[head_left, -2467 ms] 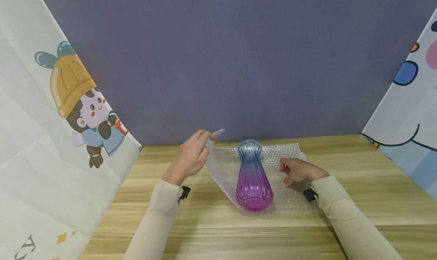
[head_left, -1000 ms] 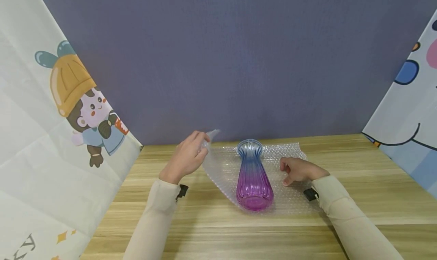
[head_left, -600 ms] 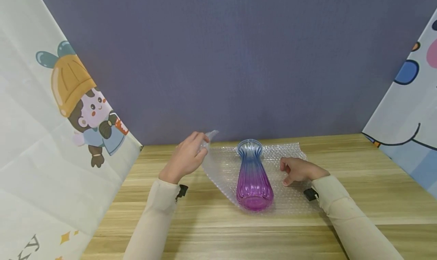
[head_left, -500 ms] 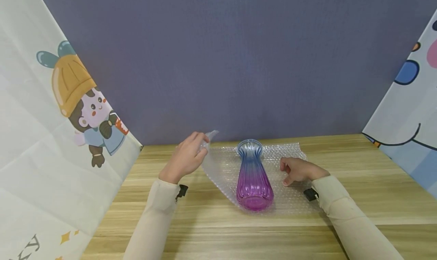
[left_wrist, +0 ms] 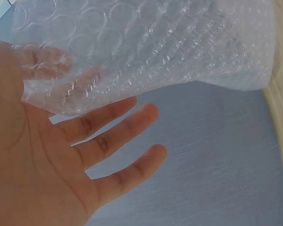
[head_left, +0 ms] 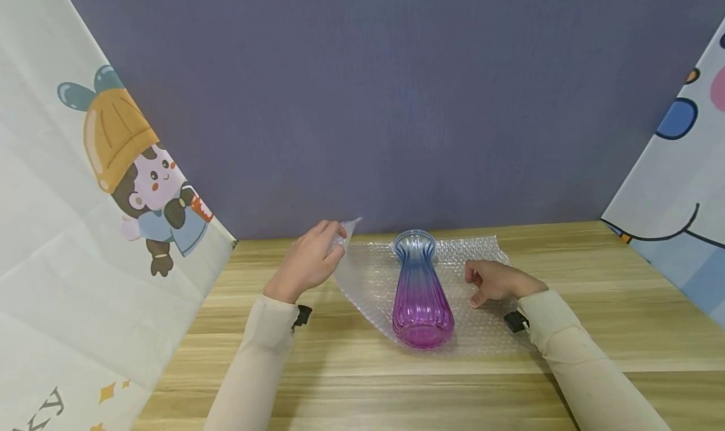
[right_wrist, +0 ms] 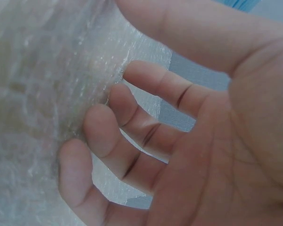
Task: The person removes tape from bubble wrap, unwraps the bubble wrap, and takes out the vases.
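A ribbed glass vase (head_left: 421, 299), blue at the neck and fading to purple at the base, lies on its side on a sheet of clear bubble wrap (head_left: 470, 336). Its mouth points toward the back wall. My left hand (head_left: 311, 258) pinches the sheet's left edge between thumb and index finger and holds it raised off the table. In the left wrist view, the other fingers (left_wrist: 118, 181) extend loosely below the bubble wrap (left_wrist: 122, 42). To the right of the vase, my right hand (head_left: 498, 280) rests its bent fingertips (right_wrist: 75, 165) on the sheet, gripping nothing.
The wood-grain table (head_left: 351, 396) extends in front of the sheet and to both sides. A grey-blue wall panel (head_left: 385, 104) stands right behind it. White sheets with cartoon prints hang at the left (head_left: 56, 229) and right (head_left: 696, 242).
My left hand has shifted slightly left, drawing the pinched bubble wrap edge with it, and then stayed nearly still. The right hand and the vase have kept their places.
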`<action>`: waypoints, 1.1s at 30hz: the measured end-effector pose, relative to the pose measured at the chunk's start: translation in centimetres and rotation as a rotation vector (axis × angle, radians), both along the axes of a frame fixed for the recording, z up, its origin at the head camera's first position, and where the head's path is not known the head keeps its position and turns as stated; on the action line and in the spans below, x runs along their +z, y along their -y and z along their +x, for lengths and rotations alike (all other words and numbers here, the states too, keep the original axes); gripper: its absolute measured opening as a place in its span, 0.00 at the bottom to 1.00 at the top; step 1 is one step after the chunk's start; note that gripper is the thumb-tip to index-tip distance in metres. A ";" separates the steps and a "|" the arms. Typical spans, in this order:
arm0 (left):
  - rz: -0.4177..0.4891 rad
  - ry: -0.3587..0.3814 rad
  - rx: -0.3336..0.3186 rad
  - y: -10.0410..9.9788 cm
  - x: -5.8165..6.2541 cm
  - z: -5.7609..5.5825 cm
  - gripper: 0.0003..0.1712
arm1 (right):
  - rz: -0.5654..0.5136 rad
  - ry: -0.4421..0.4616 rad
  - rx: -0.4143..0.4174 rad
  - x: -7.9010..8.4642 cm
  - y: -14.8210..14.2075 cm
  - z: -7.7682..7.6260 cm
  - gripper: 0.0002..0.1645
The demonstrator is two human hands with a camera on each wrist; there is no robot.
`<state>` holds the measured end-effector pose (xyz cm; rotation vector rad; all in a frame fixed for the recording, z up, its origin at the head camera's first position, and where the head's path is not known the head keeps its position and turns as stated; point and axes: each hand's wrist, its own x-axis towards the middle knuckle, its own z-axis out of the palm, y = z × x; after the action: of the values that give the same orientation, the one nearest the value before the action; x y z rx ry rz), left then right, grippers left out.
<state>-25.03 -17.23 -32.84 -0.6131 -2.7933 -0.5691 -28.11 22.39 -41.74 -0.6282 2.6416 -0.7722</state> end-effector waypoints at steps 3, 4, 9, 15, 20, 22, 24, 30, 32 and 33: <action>-0.007 0.024 0.007 0.0 -0.2 -0.1 0.18 | 0.002 -0.001 0.000 -0.1 0.0 -0.1 0.24; -0.008 0.034 0.011 -0.1 -0.2 -0.2 0.19 | 0.003 0.000 0.001 0.0 -0.1 -0.2 0.24; -0.023 0.069 0.032 -0.5 -0.4 -0.6 0.21 | 0.005 0.003 0.011 0.1 -0.5 -1.1 0.25; -0.033 0.078 0.046 -0.9 -0.5 -1.2 0.22 | 0.006 0.002 0.020 0.3 -1.0 -2.2 0.25; -0.039 0.089 0.055 -1.1 -0.5 -1.5 0.23 | 0.008 0.000 0.031 0.3 -1.3 -2.7 0.25; -0.039 0.095 0.057 -1.0 -0.6 -1.5 0.23 | 0.007 0.003 0.031 0.3 -1.3 -2.8 0.25; -0.041 0.102 0.060 -1.0 -0.7 -1.6 0.23 | 0.007 0.002 0.035 0.3 -1.3 -2.8 0.25; -0.046 0.119 0.065 -0.9 -0.9 -1.7 0.24 | 0.009 -0.005 0.039 0.2 -1.2 -2.8 0.25; -0.046 0.122 0.064 -0.9 -0.9 -1.7 0.24 | 0.009 -0.006 0.038 0.2 -1.2 -2.8 0.25; -0.044 0.125 0.062 -0.9 -0.9 -1.7 0.24 | 0.008 -0.005 0.037 0.2 -1.2 -2.8 0.25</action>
<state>-26.71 -16.36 -33.78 -0.5135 -2.9376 -0.5529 -30.92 23.63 -41.54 -0.6756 2.6283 -0.7505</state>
